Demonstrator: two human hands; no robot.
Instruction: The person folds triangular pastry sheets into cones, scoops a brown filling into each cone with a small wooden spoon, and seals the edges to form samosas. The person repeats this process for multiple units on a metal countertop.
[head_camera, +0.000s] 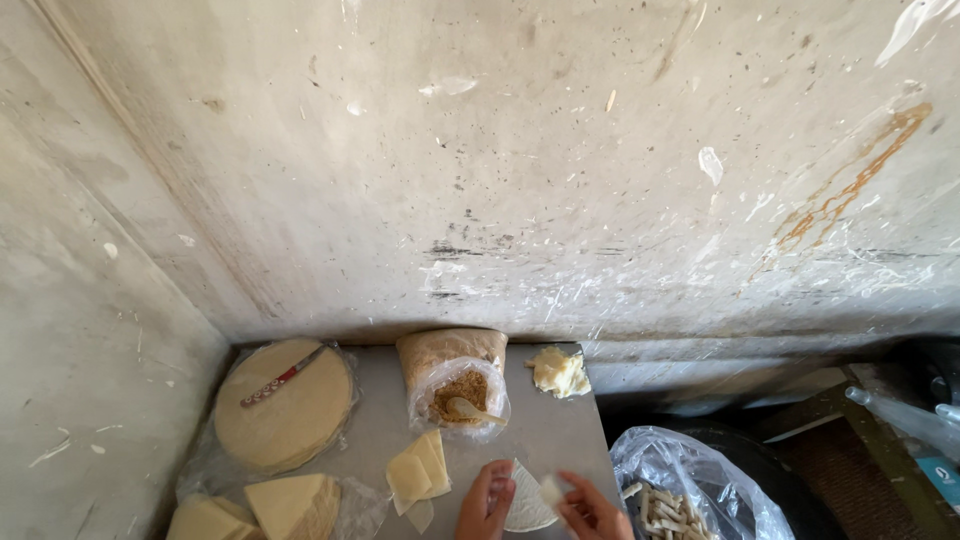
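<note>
At the bottom edge of the head view, my left hand (486, 503) and my right hand (592, 510) pinch a thin pale wedge of wrapper sheet (524, 500) over the grey tabletop (545, 425). My left hand holds its left edge, my right hand its right corner. A few cut wedges (420, 467) lie just left of my left hand. Behind them stands an open plastic bag of brown crumbly filling (461, 392) with a pale spoon (470, 409) in it.
A round stack of wrapper sheets (285, 405) with a red-handled knife (281, 377) on top sits at the left. More wedge stacks (290, 505) lie at the lower left. A pale lump (559, 372) rests at the back. A bag of rolled sticks (672, 507) lies right of the table.
</note>
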